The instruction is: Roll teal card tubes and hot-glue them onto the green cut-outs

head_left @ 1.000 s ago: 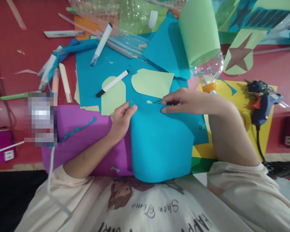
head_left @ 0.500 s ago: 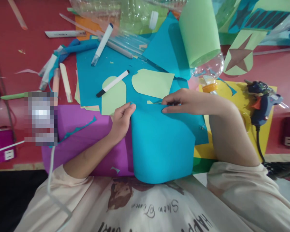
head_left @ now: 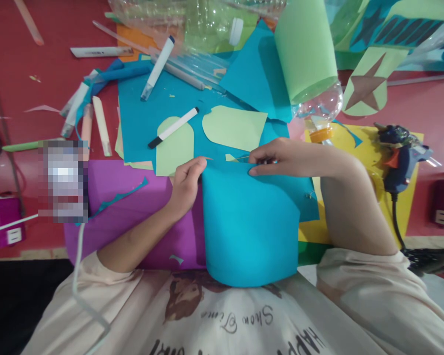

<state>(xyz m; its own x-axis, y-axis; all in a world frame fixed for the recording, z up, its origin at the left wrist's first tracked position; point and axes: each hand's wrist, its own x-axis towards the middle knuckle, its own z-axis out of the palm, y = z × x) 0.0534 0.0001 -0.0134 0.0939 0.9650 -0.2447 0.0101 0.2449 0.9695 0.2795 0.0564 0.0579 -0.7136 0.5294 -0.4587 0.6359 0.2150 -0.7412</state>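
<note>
A bright blue sheet (head_left: 249,227), of paper or thin foam, curves over in front of my body, its rounded lower bend close to the shirt. My left hand (head_left: 188,185) is closed on its upper left corner, thumb on top. Along the same upper edge, further right, my right hand (head_left: 277,157) pinches the sheet between thumb and fingers; the fingertips are partly hidden. Just beyond the hands lie a light green rounded cutout (head_left: 235,127) and a second green cutout (head_left: 173,153) with a white marker (head_left: 174,128) resting across it.
A blue glue gun (head_left: 401,170) lies on yellow sheet at the right. At the back stands a green-wrapped bottle (head_left: 307,49), its orange cap (head_left: 321,134) toward me. Several markers lie at the left, near a blurred-out phone (head_left: 62,181) with a white cable. Purple sheet (head_left: 140,236) lies under my left forearm.
The blue sheet's lower bend has dropped slightly toward the shirt, and its upper edge lies a little flatter. Both hands keep nearly the same places and grips.
</note>
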